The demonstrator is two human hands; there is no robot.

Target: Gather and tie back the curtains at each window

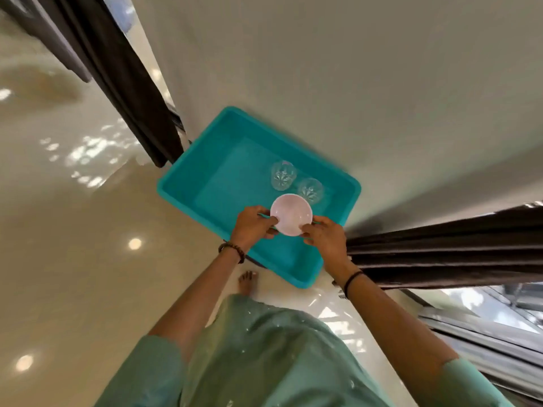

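A dark brown curtain (123, 83) hangs at the upper left beside a window, and a second dark brown curtain (446, 251) hangs at the right, gathered in folds beside another window. Between them, against the wall, a teal plastic tub (205, 177) sits on the floor. Over the tub's near rim I hold a small white bowl (291, 217) with both hands. My left hand (254, 223) pinches its left edge and my right hand (323, 236) pinches its right edge.
Two clear cut-glass tumblers (282, 175) (310, 190) lie in the tub. The glossy cream floor (73, 230) spreads to the left. A sliding window frame (482, 333) runs along the lower right. My bare foot (248, 282) stands just before the tub.
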